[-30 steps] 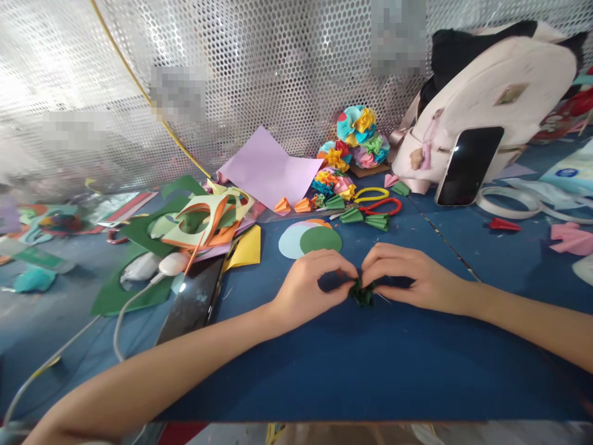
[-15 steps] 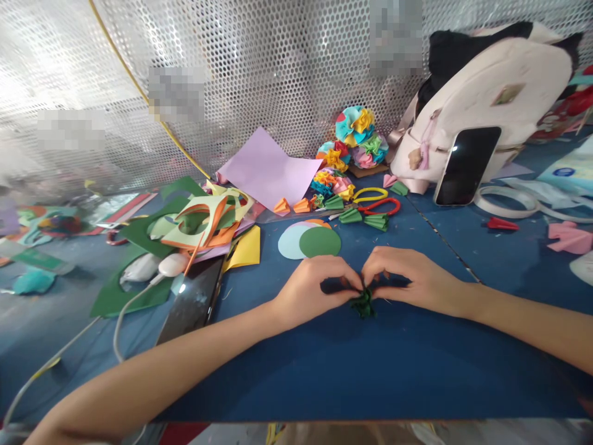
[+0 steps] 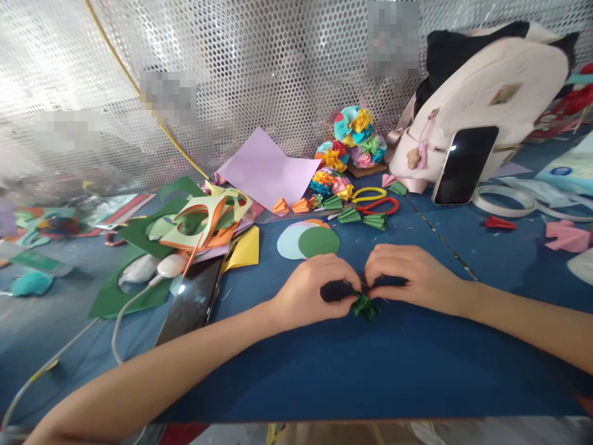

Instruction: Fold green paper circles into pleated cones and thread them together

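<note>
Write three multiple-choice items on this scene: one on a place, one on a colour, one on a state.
1. Where is the upright phone?
A. Leaning against the backpack
B. Lying on the lilac sheet
C. Lying on the yellow sheet

2. What colour is the paper bundle between the left hand and right hand?
A. Red
B. Yellow
C. Green

3. How do the paper circles lie?
A. Crumpled into a ball
B. Flat and overlapping
C. Standing on edge

1: A, the phone stands propped against the backpack's front.
2: C, green paper shows at the fingertips of both hands.
3: B, the green circle lies flat over the pale blue one.
</note>
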`<state>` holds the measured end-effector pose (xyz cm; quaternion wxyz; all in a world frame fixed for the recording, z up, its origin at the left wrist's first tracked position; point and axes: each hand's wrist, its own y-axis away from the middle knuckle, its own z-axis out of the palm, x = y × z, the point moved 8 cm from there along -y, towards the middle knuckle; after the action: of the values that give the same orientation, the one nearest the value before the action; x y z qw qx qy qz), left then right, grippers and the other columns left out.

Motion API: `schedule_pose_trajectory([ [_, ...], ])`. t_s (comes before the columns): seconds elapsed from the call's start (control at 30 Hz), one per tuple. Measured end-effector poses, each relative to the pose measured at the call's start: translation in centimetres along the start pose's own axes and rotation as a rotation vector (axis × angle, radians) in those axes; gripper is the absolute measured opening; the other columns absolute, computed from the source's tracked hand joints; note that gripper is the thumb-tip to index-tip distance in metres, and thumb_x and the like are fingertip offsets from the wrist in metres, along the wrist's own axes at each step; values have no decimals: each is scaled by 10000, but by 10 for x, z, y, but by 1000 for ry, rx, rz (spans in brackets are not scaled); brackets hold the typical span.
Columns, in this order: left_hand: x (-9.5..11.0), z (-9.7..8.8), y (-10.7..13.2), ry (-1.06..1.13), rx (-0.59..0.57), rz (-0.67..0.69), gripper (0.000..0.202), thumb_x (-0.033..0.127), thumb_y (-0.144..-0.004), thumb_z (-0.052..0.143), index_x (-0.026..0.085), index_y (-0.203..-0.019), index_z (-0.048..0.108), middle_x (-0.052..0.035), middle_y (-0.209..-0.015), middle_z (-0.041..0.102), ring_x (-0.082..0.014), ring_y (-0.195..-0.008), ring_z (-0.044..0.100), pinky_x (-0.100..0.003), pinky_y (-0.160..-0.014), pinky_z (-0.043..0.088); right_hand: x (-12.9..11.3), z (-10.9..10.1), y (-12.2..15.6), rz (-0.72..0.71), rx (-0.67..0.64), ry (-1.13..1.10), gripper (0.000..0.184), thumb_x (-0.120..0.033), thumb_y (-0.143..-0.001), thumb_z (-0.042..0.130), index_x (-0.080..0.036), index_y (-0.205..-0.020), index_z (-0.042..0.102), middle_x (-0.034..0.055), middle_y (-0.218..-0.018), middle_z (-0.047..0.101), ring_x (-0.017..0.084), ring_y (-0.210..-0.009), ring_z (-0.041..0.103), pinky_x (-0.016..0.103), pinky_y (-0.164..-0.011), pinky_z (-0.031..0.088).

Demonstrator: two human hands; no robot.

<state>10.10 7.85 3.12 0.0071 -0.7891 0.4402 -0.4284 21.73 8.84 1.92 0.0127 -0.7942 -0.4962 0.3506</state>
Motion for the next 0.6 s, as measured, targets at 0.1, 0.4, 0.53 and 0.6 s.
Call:
schedule_pose_trajectory([
  [0.1,-5,0,1,-13,13,-59,113,108,-761,617,167,-854,641,-35,-811,672,-154,-778,605,-276,-762,499,-1,-5,0,49,47,-19,89,-287,-941,569,-210,-926,612,29,-862,622,153,-804,550,274,-735,417],
  [0.4,-7,0,4,-16,67,-128,100,100,-791,610,170,-855,644,-12,-781,613,-113,-719,592,-218,-692,489,-3,2,0,233,63,-8,136,-331,-874,627,-212,-846,569,21,-839,591,145,-708,506,267,-638,410],
  [0.53,-13,2,4,58,81,-234,104,98,-796,633,165,-866,669,-2,-766,652,-107,-696,619,-218,-700,500,4,6,1,299,45,-24,113,-273,-869,633,-212,-807,560,7,-810,572,131,-667,490,256,-613,398],
  [0.6,-15,1,4,84,65,-294,121,87,-808,630,166,-888,677,6,-749,670,-108,-692,628,-216,-690,500,7,7,2,314,42,-35,127,-267,-868,643,-212,-784,565,-2,-788,564,127,-661,493,252,-612,394],
])
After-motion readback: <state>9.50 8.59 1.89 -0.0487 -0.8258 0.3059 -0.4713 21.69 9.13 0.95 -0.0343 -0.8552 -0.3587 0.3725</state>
